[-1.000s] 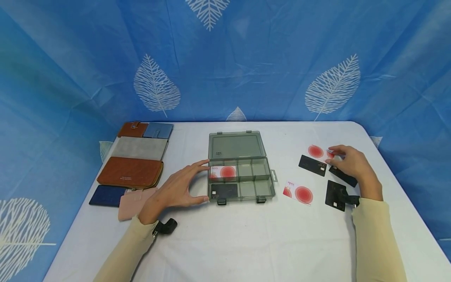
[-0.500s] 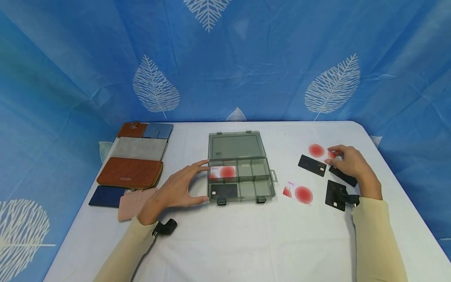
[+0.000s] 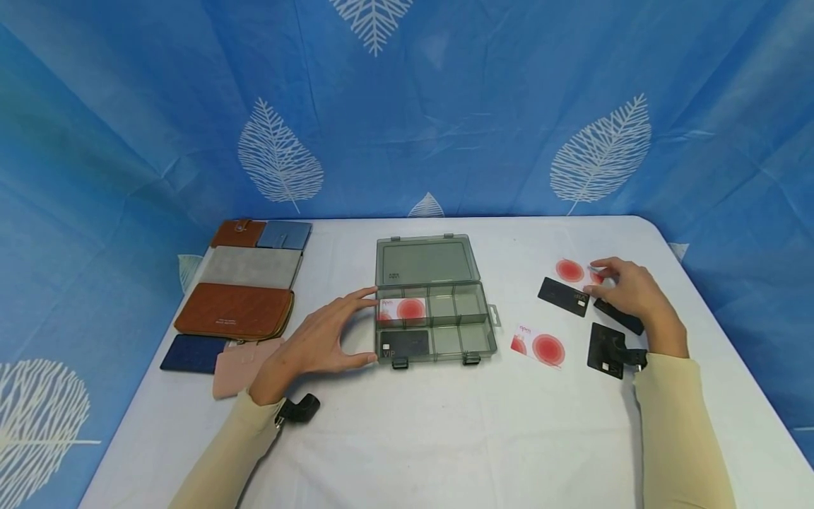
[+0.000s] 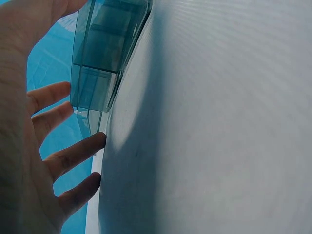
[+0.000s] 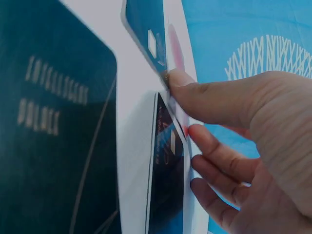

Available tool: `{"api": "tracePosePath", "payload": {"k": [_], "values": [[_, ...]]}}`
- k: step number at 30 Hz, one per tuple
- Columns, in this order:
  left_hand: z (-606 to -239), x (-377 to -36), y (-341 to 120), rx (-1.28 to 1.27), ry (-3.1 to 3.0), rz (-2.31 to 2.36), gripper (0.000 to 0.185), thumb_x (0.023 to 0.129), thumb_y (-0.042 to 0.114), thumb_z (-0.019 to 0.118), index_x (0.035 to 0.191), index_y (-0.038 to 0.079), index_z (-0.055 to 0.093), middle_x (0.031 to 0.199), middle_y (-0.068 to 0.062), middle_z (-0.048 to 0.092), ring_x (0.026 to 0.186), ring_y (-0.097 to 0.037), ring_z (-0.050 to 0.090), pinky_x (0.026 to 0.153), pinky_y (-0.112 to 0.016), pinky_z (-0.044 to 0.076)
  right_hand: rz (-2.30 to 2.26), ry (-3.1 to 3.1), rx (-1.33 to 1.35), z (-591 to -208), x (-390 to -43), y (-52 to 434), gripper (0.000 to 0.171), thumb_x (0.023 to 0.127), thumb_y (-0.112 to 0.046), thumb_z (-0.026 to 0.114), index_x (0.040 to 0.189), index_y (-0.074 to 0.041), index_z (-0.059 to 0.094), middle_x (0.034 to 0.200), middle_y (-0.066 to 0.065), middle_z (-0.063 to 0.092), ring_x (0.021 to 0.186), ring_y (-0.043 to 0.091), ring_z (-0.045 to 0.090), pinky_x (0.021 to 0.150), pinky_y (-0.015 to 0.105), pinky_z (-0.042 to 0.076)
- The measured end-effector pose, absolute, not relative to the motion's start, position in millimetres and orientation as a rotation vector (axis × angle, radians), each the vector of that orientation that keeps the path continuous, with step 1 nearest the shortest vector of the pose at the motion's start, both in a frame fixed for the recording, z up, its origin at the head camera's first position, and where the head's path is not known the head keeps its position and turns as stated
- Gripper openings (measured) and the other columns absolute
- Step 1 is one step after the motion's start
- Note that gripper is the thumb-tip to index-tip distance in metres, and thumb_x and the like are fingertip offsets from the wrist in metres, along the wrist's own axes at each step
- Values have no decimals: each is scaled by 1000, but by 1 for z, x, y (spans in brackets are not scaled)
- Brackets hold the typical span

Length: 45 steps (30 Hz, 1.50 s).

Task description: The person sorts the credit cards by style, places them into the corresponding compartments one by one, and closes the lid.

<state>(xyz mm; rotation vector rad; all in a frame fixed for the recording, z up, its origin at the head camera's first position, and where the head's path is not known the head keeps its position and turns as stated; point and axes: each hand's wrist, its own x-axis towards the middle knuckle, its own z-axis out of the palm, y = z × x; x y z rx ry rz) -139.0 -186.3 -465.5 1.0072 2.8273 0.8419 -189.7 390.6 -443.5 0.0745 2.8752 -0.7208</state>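
Note:
My left hand is spread at the left end of a translucent green compartment box with its lid raised; its thumb and fingertips touch the box's side. Inside the box lie a white card with a red circle and a black VIP card. At the right, my right hand pinches the right end of another red-and-white card between thumb and fingers. Black cards lie around that hand, one partly beneath it. A further black card sits near the wrist.
One more red-and-white card lies between the box and the right hand. Left of the box are several wallets, among them a brown one, a grey one and a pink one. Blue leaf-patterned cloth hangs behind the table.
Both hands stay almost where they were. The right hand's fingers shift only slightly at the card's edge, and the box remains in place.

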Motion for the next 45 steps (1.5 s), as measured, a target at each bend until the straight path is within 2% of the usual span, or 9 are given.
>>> {"api": "tracePosePath", "payload": {"k": [4,9,14,19,25,32,40,45], "values": [[-466,-139,-186,1010,2827,841,93,83,57,85,160,17,52,174,-1,36,156,-32,43,117,-66,41,-732,2885,92,-443,-190,390,67,98,-22,79,148,11,48,136,42,50,124,59,44,102,75,46],[-466,-139,-187,1010,2829,842,94,83,57,85,160,16,51,174,-1,36,156,-32,42,117,-66,41,-757,2889,80,-441,-190,389,66,99,-21,78,148,10,48,135,43,50,120,59,48,101,75,47],[-467,-138,-187,1006,2828,843,94,83,57,85,160,17,51,174,0,36,156,-32,42,117,-66,41,-780,2917,150,-440,-190,382,53,107,-24,67,151,1,50,139,43,53,120,60,55,101,74,48],[-468,-136,-188,1003,2826,841,94,83,58,84,161,18,50,175,1,35,155,-32,43,117,-66,41,-852,3025,173,-438,-191,373,42,112,-25,57,148,-3,57,142,41,55,126,61,53,102,75,48],[-469,-135,-188,1004,2825,855,93,84,58,84,161,17,50,175,2,35,155,-32,44,117,-66,41,-1014,3103,130,-430,-192,354,42,111,-24,60,146,-1,62,137,38,62,129,59,56,104,73,48],[-471,-135,-188,1021,2826,859,92,84,58,84,160,17,51,174,3,36,154,-30,45,117,-64,42,-1126,3052,-3,-418,-188,312,39,110,-22,63,145,-5,65,135,33,66,128,54,61,103,68,52],[-470,-135,-186,1035,2831,865,94,84,58,85,160,16,51,174,2,37,153,-31,46,116,-65,42,-1185,3051,-284,-413,-177,260,29,107,-16,68,135,-6,70,118,28,76,120,52,69,102,68,52],[-471,-136,-185,1044,2840,853,94,84,58,85,160,15,51,174,0,37,153,-32,46,115,-66,43,-1243,2994,-372,-414,-169,228,27,105,-13,71,132,-9,71,112,21,78,116,47,73,98,64,56]]}}
